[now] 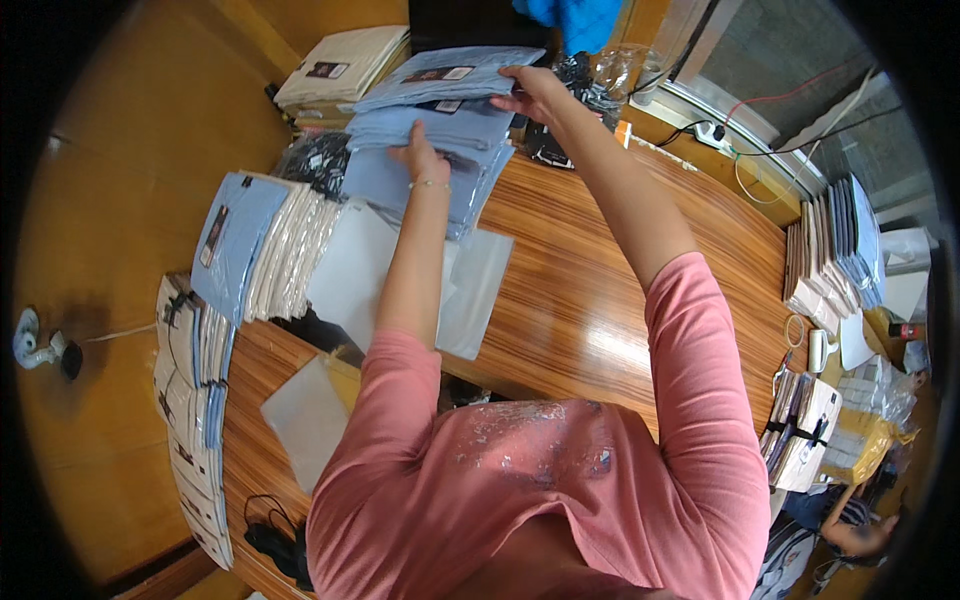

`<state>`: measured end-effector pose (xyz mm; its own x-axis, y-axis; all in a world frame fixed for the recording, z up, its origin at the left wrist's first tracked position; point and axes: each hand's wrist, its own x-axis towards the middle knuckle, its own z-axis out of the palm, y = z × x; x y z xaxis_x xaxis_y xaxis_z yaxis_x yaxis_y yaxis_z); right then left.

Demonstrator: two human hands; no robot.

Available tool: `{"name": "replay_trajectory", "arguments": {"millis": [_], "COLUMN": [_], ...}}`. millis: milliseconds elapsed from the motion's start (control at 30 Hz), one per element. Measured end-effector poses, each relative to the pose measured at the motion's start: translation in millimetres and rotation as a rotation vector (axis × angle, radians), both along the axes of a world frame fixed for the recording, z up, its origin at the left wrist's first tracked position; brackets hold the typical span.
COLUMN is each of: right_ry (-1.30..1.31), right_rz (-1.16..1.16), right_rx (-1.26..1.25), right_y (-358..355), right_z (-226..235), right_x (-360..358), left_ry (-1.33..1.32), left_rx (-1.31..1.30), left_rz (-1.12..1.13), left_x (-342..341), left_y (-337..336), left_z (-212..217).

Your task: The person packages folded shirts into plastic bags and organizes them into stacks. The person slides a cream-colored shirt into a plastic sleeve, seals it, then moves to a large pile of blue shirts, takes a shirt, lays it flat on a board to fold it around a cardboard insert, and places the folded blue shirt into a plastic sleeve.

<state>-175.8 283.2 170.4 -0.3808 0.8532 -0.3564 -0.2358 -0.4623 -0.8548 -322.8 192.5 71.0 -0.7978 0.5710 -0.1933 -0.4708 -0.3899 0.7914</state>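
Note:
Folded light-blue garments in clear plastic bags lie piled at the far side of the table. My right hand [537,92] grips the right end of the top packaged garment [405,92], which has a dark label with a white sticker. My left hand [422,162] is at the front edge of the packaged garment below [375,132], its thumb on top and its other fingers partly hidden. Under both hands are more blue packs [465,205]. A clear plastic sleeve [475,300] and a white sheet [350,265] lie near my left forearm.
To the left stand a stack of blue and cream packs [285,250] and tied bundles [190,450]. Cream packs [340,65] sit at the back. More stacks [830,245] stand along the right by the window. A person [850,535] is at the lower right.

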Motion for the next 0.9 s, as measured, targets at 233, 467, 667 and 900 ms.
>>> {"name": "replay_trajectory", "arguments": {"millis": [233, 467, 667, 900], "right_ry": [0.227, 0.277, 0.071, -0.507], "right_rz": [-0.001, -0.021, 0.143, -0.042], "right_rx": [-0.122, -0.101, 0.246, 0.478], "right_y": [11.2, 1.1, -29.0, -48.2], "right_z": [-7.5, -19.6, -80.0, -157.4], "right_x": [6.5, -1.0, 19.0, -25.2], "left_ry": [-0.020, -0.048, 0.150, 0.041], "left_rx": [0.121, 0.080, -0.005, 0.007], "left_rz": [-0.081, -0.135, -0.069, -0.105], "left_x": [-11.5, -26.2, -24.6, -46.8], "left_y": [-86.4, -185.6, -172.1, -155.7], "left_z": [25.9, -15.1, -17.4, -23.4]}}
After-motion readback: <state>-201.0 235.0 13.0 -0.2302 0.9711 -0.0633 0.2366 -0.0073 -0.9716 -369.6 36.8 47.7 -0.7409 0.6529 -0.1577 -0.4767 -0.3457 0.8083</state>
